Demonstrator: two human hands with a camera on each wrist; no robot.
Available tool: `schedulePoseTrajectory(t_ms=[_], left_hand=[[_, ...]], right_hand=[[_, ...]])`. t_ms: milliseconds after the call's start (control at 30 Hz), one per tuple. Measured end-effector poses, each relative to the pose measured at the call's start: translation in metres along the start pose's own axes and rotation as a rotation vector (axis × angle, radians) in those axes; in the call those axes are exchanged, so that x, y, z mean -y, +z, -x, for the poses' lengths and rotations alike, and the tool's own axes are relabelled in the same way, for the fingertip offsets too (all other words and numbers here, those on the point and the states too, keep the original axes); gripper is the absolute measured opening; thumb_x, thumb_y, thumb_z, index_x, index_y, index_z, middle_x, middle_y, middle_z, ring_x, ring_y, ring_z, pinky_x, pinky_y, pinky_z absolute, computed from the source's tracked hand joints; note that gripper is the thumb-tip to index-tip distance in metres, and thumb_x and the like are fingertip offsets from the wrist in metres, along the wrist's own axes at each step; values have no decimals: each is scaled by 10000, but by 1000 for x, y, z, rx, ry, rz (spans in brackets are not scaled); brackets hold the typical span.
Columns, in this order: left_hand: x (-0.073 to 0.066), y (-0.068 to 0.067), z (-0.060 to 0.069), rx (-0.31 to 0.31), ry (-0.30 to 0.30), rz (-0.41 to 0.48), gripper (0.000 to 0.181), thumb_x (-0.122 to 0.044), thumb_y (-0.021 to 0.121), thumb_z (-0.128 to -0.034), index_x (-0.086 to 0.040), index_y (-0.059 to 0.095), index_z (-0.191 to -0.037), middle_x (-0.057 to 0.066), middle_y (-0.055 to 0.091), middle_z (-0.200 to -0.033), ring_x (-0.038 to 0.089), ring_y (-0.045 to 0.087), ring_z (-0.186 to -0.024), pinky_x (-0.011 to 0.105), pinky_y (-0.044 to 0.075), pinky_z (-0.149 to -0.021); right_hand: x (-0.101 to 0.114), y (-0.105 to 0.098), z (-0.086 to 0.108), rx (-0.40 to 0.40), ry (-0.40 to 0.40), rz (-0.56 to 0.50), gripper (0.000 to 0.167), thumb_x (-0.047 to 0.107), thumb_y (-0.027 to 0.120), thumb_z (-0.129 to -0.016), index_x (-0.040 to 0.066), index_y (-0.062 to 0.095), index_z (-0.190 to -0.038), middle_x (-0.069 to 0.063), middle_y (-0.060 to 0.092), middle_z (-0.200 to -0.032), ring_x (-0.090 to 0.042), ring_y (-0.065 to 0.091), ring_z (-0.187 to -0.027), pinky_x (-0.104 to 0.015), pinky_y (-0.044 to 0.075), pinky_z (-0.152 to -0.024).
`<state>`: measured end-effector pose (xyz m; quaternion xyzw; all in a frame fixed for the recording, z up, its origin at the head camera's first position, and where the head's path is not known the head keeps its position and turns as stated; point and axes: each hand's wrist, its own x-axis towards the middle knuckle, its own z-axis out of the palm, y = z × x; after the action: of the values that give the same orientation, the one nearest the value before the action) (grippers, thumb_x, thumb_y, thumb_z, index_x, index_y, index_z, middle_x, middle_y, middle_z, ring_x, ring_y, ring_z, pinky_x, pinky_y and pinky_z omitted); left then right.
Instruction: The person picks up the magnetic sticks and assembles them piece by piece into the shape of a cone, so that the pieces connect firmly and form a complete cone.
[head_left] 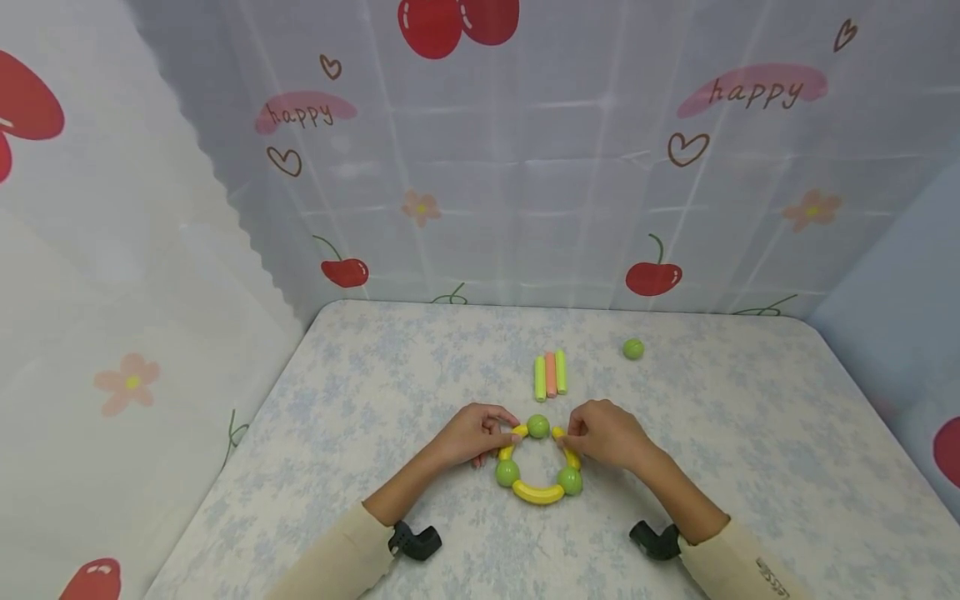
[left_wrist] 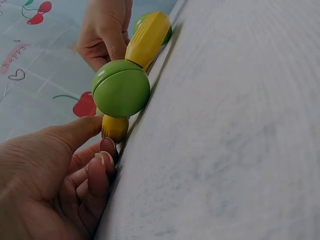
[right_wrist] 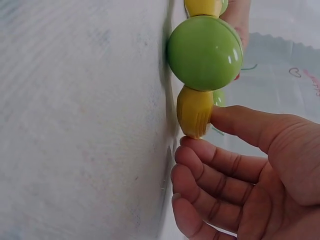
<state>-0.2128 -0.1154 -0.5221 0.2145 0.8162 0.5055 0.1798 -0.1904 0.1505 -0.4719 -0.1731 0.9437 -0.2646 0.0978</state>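
Ring of balls and curved pieces: nearly complete, one joint in doubt.
On the table [head_left: 450,367], the ring [head_left: 528,492] lies between the hands: bottom curved piece [head_left: 546,496] joined to left ball [head_left: 507,473] and right ball [head_left: 570,480], each carrying a side piece upward. Left hand [head_left: 468,435] pinches the left curved piece [head_left: 506,452], which meets the top ball [head_left: 538,426]; right hand [head_left: 609,435] pinches the right curved piece [head_left: 572,458], whose upper end sits just beside that ball (a thin gap, I judge; seating unconfirmed). Remaining, by my reading: close that joint. Unused beyond the ring: three straight rods [head_left: 551,375] and a spare green ball [head_left: 633,349].
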Motion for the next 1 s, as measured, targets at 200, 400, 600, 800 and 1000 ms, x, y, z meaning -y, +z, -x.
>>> schedulePoseTrajectory(t_ms=[200, 400, 600, 800, 1000], left_hand=[[2, -2, 1, 7, 2, 8, 216, -313, 748, -947, -196, 746, -1129, 11, 620, -611, 117, 451, -385, 249, 418, -378], [3, -4, 3, 18, 22, 9, 237, -297, 740, -955, -170, 746, -1155, 15, 637, -626, 115, 460, -391, 248, 426, -379], [6, -3, 2, 16, 15, 17, 236, -304, 740, -954, -174, 743, -1150, 3, 633, -622, 109, 454, -384, 255, 428, -374], [3, 2, 0, 11, 17, 19, 227, -320, 746, -948, -189, 752, -1134, 10, 641, -621, 111, 449, -378, 256, 428, -371], [0, 1, 1, -15, 16, 11, 197, -302, 751, -946, -197, 760, -1112, 22, 643, -618, 122, 449, -378, 261, 424, -362]], right_hand=[[3, 0, -2, -17, 2, 11, 267, 245, 810, -884, 183, 646, -682, 59, 559, -641, -116, 497, -570, -285, 412, -517], [6, 0, -3, -14, 5, 7, 264, 241, 814, -881, 181, 647, -685, 58, 557, -642, -118, 496, -573, -285, 409, -521], [1, -2, -5, -5, 1, -38, 226, 249, 770, -923, 167, 685, -731, 46, 574, -639, -119, 512, -572, -285, 423, -525], [-14, -10, -18, -69, 17, -119, 159, 228, 711, -969, 86, 736, -903, -4, 625, -692, -137, 560, -554, -306, 463, -510], [-24, -23, -53, -177, 56, -108, 264, 198, 701, -963, 1, 706, -1138, -56, 683, -809, -149, 587, -573, -309, 477, -520]])
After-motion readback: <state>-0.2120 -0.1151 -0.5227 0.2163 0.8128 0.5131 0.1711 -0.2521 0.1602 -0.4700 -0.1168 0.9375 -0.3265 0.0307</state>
